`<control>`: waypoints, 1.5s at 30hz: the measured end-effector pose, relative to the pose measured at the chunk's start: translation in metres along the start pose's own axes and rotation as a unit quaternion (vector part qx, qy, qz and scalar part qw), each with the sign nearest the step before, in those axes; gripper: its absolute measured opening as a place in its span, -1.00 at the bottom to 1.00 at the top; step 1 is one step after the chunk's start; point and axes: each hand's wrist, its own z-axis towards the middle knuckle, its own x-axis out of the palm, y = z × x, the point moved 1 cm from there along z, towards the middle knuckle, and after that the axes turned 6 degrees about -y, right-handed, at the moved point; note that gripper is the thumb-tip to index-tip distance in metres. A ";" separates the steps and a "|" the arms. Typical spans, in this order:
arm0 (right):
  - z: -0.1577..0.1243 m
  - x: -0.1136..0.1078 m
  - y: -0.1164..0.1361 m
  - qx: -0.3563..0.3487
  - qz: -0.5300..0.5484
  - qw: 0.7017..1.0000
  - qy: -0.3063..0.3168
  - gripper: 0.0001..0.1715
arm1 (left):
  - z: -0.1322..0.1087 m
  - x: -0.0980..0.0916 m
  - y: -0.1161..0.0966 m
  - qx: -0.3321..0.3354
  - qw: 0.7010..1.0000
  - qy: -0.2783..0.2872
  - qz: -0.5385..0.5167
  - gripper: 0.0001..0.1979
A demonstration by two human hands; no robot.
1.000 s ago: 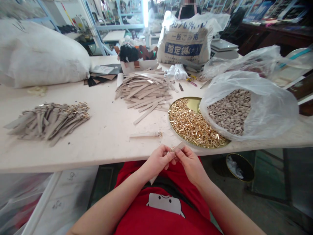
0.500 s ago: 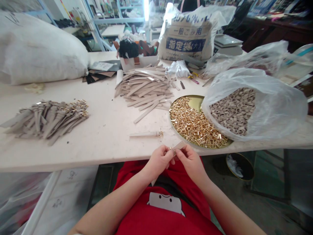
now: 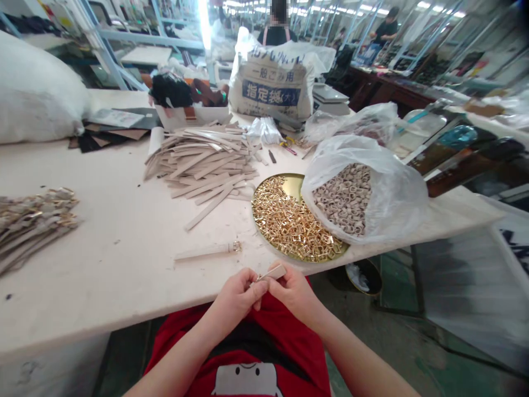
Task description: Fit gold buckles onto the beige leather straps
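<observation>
Both hands meet just in front of the table edge, around one beige strap (image 3: 274, 272). My left hand (image 3: 242, 289) is closed on the strap, where a small gold buckle seems to peek out between the fingers. My right hand (image 3: 289, 286) pinches the strap near its end, which sticks up above the fingers. Beyond them on the table lies a finished-looking strap (image 3: 202, 253) with a gold buckle at its right tip. A round tray (image 3: 293, 186) heaped with gold buckles (image 3: 297, 226) is past my right hand.
Right of the tray, a clear plastic bag (image 3: 392, 204) holds beige loops (image 3: 347, 196). Loose straps (image 3: 202, 154) are piled mid-table, buckled straps (image 3: 37, 220) at left. A printed white sack (image 3: 270, 82) stands behind. Two people (image 3: 278, 30) are in the background.
The view has swung to the right, so the table things sit further left. Both hands stay together on the strap, whose end now points more to the right.
</observation>
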 end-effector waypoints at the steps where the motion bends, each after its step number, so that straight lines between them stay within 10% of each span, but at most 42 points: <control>1: 0.002 -0.001 0.001 -0.005 -0.001 1.000 -0.006 -0.84 | 0.002 0.000 -0.003 0.002 1.000 -0.005 0.008 -0.73; 11: 0.014 -0.011 -0.001 -0.055 -0.064 0.992 -0.094 -0.95 | 0.029 0.002 -0.014 0.010 1.000 0.002 -0.029 -0.70; 16: 0.009 -0.023 0.010 -0.089 -0.076 0.993 0.030 -0.82 | 0.039 0.003 -0.013 0.022 0.998 -0.009 -0.053 -0.68; 19: 0.018 -0.059 0.023 -0.113 -0.137 0.982 0.059 -0.83 | 0.039 0.003 -0.017 0.044 0.998 -0.002 -0.036 -0.62; 21: 0.034 -0.098 0.027 -0.129 -0.218 0.965 -0.068 -0.81 | 0.037 0.004 -0.021 0.056 0.998 0.011 0.008 -0.69; 23: 0.054 -0.140 0.024 -0.115 -0.365 0.899 -0.212 -0.83 | 0.034 0.006 -0.025 0.058 0.998 -0.009 0.035 -0.75; 25: 0.074 -0.174 0.013 -0.047 -0.531 0.814 -0.229 -0.88 | 0.031 0.007 -0.026 0.051 0.997 -0.039 0.036 -0.73; 29: 0.094 -0.205 -0.003 -0.026 -0.555 0.798 -0.235 -0.95 | 0.021 0.009 -0.026 0.050 0.997 -0.037 0.040 -0.73; 33: 0.082 -0.187 0.014 -0.060 -0.514 0.815 -0.259 -0.93 | 0.008 0.007 -0.032 0.094 0.992 -0.060 0.065 -0.71; 38: 0.033 -0.102 0.046 -0.048 -0.128 0.989 -0.064 -0.73 | -0.005 0.013 -0.048 0.152 0.981 -0.114 0.046 -0.72; 45: -0.003 -0.028 0.035 -0.028 0.064 0.997 -0.041 -0.76 | -0.020 0.009 -0.039 0.174 0.972 -0.118 0.105 -0.73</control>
